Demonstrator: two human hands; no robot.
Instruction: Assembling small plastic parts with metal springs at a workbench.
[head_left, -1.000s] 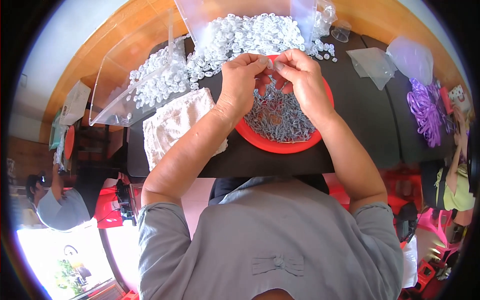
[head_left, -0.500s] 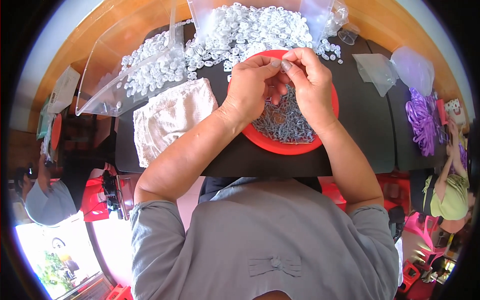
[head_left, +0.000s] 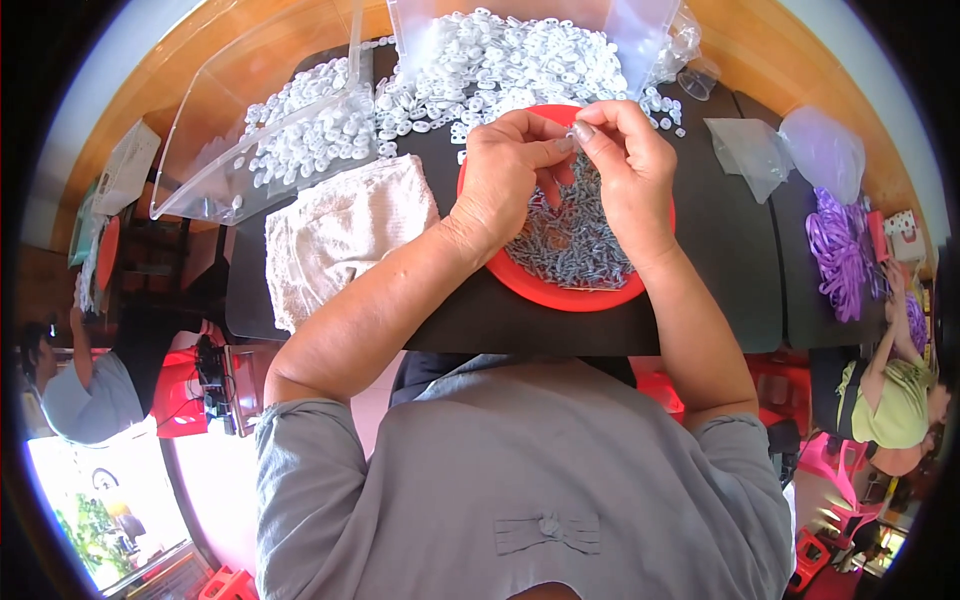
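Over the far part of a red basin [head_left: 568,300], my left hand [head_left: 503,168] and my right hand [head_left: 637,170] meet at the fingertips. Both pinch with thumb and forefinger, and a tiny pale glint shows where they touch. What they hold is too small to name. Below them the basin holds a heap of small grey metal screws [head_left: 570,245], partly hidden by my hands. Beyond the basin spreads a big pile of small white oval plastic pieces with holes [head_left: 520,60], and more white pieces [head_left: 318,135] lie to the left.
A folded cream cloth [head_left: 345,235] lies left of the basin on the dark table [head_left: 735,250]. Clear plastic bins [head_left: 190,160] stand tipped at the back. To the right are plastic bags [head_left: 750,150] and purple ribbon [head_left: 838,250]. Other people sit at both sides.
My right hand has shifted slightly to the right and down, its thumb and forefinger still pinched. My left hand stays nearly in place, its fingers a little straighter. The view has tilted slightly.
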